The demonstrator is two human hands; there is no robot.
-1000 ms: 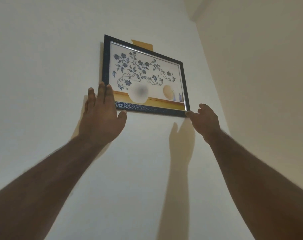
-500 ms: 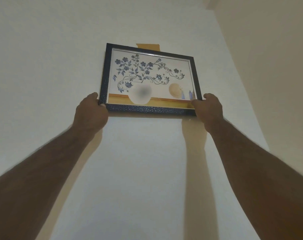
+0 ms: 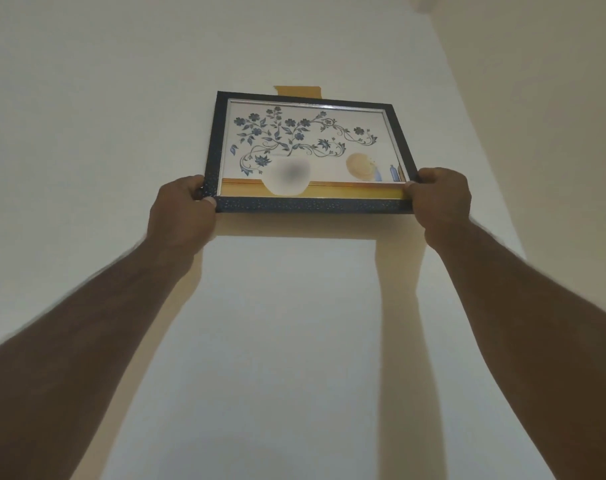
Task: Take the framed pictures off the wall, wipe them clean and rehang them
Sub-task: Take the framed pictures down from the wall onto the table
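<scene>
A framed picture point(image 3: 308, 147) with a dark speckled frame and a blue flower print hangs high on the white wall. My left hand point(image 3: 182, 209) grips its lower left corner, thumb on the front of the frame. My right hand point(image 3: 440, 199) grips the lower right corner the same way. A strip of brown tape point(image 3: 298, 91) shows on the wall just above the frame's top edge. Whether the frame's back still touches the wall cannot be told.
The white wall point(image 3: 287, 341) below the picture is bare, crossed by the shadows of both arms. A second wall point(image 3: 554, 133) meets it in a corner to the right of the picture.
One second ago both hands were open beside the bottom edge; they have since closed on the two lower corners. The picture sits more level and central in view now.
</scene>
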